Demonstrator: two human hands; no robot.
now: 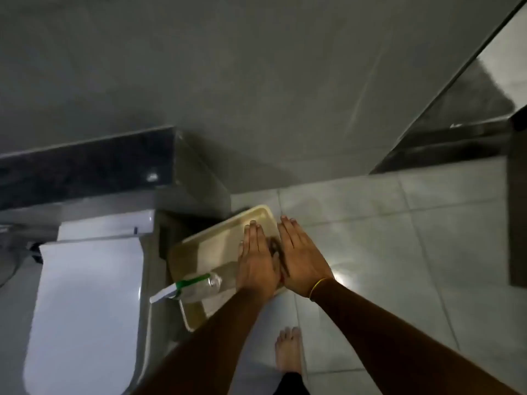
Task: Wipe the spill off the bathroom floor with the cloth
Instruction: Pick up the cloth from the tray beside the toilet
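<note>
Cloth (274,248): apparently the dark crumpled mass on the cream tray (212,240), near the tray's right edge, glimpsed in the gap between the two hands. Identification uncertain; mostly hidden and blurred.

Left hand (256,262): flat, palm down, fingers (252,232) straight and together, gripping nothing. Right hand (302,259): same posture, extended just beside the left, over the tray's right edge, also empty. Contact with the dark mass not confirmable.

Tray resting on the floor (385,223), tight against the toilet (85,295). Spray bottle (199,285) lying on its side across the tray's near left edge. Bare foot (288,349) on the tiles beside the tray's near corner. Spill not distinguishable on the tiles; only a bright glare patch near the right wrist.

Handling, as judged: soft, limp, light, possibly damp; no breakage risk. Likely to sag and unfold when lifted. Pinch at the bunched centre rather than a loose corner, gather into the palm, then press flat for wiping. Avoid knocking the bottle while lifting clear. Expect slippery tiles once wet.
</note>
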